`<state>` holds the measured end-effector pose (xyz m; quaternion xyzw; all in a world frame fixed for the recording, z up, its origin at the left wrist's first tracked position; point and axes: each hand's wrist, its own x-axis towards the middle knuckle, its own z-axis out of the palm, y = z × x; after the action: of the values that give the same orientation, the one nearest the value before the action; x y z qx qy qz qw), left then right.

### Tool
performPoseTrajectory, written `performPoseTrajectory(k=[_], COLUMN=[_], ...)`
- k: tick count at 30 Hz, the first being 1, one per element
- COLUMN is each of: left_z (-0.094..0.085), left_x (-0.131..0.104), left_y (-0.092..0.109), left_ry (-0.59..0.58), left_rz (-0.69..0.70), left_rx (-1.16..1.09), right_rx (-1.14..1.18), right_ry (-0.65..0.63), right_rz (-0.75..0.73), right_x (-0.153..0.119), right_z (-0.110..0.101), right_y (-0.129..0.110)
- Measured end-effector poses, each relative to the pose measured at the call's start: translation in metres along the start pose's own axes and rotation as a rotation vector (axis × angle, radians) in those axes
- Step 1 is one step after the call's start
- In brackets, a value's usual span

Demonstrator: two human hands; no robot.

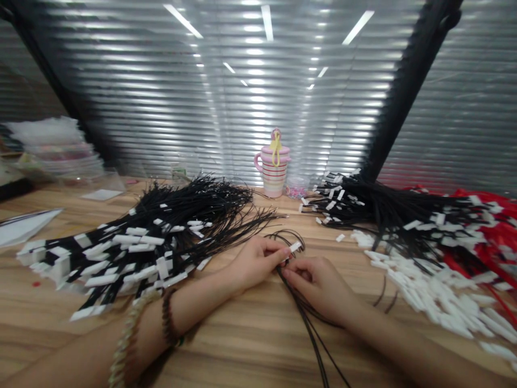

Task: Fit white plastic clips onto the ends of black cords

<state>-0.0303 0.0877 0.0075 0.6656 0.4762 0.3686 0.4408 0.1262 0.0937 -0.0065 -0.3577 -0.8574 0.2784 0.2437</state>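
Near the middle of the table my left hand (258, 262) pinches thin black cords, with a small white tag (295, 247) at its fingertips. My right hand (319, 283) is closed on the same cords just to the right, its fingertips almost meeting those of the left. The black cords (307, 328) loop behind the fingers and trail down toward the near edge. A large pile of black cords with white pieces (137, 242) lies left of my left hand. Loose white pieces (420, 291) are spread to the right of my right hand.
A pink striped cup (274, 172) stands at the back beside a small clear jar (297, 187). More black cords (388, 202) and red cords (496, 231) lie at the right. Stacked clear containers (64, 153) stand at the back left, with white paper (26, 226) nearer.
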Motion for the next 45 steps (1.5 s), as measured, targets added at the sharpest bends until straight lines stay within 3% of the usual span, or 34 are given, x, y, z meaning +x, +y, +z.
performPoseTrajectory(k=[16, 24, 29, 33, 35, 38, 40, 43, 45], left_z=[0.001, 0.000, -0.001, 0.000, 0.000, 0.000, 0.000, -0.001, 0.000], left_x=[-0.001, -0.003, -0.002, -0.002, -0.002, -0.003, -0.004, -0.005, -0.005], left_y=[-0.006, -0.003, -0.001, -0.001, -0.001, 0.001, 0.002, 0.005, 0.006], left_ry=[-0.022, -0.052, -0.007, 0.028, 0.059, 0.092, 0.102, 0.108, 0.111], left_rz=[0.032, 0.053, 0.064, 0.026, -0.007, -0.070, -0.105, -0.132, -0.148], left_rx=[0.018, 0.039, 0.106, 0.101, 0.069, 0.031, 0.011, -0.018, -0.028], right_rx=[-0.125, -0.141, 0.157, 0.627, 0.831, 1.036, 1.026, 1.017, 1.041], right_ry=[0.082, 0.064, -0.120, -0.292, -0.339, -0.224, -0.049, 0.268, 0.405], right_rz=[-0.054, -0.043, 0.072, 0.161, 0.120, 0.045, -0.014, -0.016, 0.048], right_x=[-0.003, -0.003, -0.009, -0.014, -0.018, -0.025, -0.029, -0.031, -0.030], right_z=[0.004, 0.000, -0.019, -0.062, -0.089, -0.122, -0.136, -0.145, -0.146], right_y=[-0.004, -0.006, -0.003, -0.005, -0.007, -0.008, -0.008, -0.009, -0.011])
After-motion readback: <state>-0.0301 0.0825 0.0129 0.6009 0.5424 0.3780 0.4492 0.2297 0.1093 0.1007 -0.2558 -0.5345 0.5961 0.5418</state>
